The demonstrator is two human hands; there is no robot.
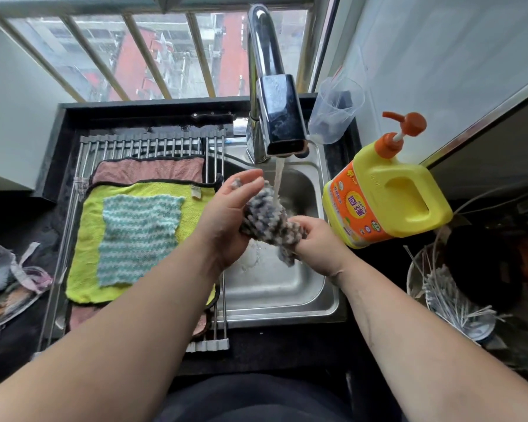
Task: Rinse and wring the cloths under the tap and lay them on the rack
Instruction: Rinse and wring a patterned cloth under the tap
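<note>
Water runs from the chrome tap (282,123) onto a bunched grey-and-white cloth (267,219) held over the steel sink (287,287). My left hand (229,214) holds the cloth's upper end, fingers wrapped behind it. My right hand (316,242) grips its lower end, and a tail of cloth hangs below that fist. On the metal rack (141,144) to the left lie three cloths stacked: a pink one (147,169) at the bottom, a yellow-green one (87,239) over it, and a teal zigzag one (137,236) on top.
A yellow detergent jug (387,196) with an orange pump stands right of the sink. A clear plastic cup (336,111) sits behind it by the tap. A bowl of white sticks (448,296) is at the right, and dishes (6,281) lie at the left.
</note>
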